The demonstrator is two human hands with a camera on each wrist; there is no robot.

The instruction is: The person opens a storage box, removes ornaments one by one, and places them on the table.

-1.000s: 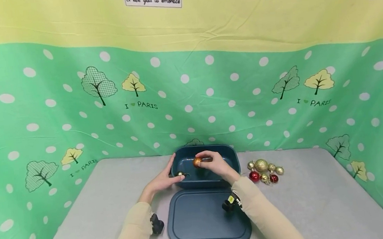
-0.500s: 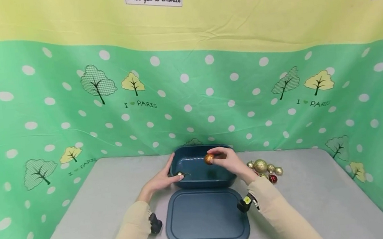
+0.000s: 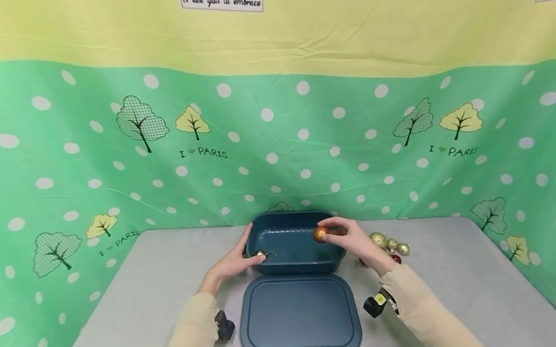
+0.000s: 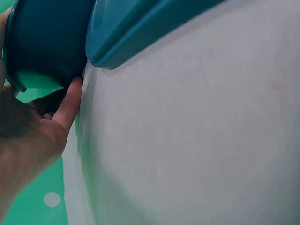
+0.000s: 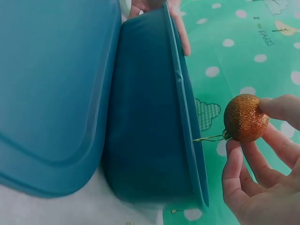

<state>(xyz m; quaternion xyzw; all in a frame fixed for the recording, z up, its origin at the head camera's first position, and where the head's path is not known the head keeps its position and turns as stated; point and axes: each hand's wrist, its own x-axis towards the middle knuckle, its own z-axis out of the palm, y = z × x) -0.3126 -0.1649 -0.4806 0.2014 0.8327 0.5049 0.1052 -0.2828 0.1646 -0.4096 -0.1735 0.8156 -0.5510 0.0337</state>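
My right hand [image 3: 357, 241] pinches an orange glitter Christmas ball [image 3: 321, 234] over the right end of the dark blue box [image 3: 297, 267]. In the right wrist view, thumb and fingertips hold the orange ball [image 5: 246, 117], and its cap and gold string point toward the box's rim [image 5: 185, 108]. My left hand [image 3: 230, 263] holds the box's left end, its fingers spread along the side and the thumb at the front rim. By that thumb tip shows a small gold ball [image 3: 260, 253] with a string; whether the thumb touches it is unclear.
A dark blue lid [image 3: 299, 316] lies flat in front of the box on the grey table [image 3: 135, 310]. Right of the box sit several gold balls [image 3: 378, 240] and a red ball [image 3: 396, 259], partly hidden by my right hand. A patterned cloth [image 3: 273, 123] hangs behind.
My right hand has moved to the right with the orange ball, from the box's middle to its right end. My left hand has stayed at the box's left end.
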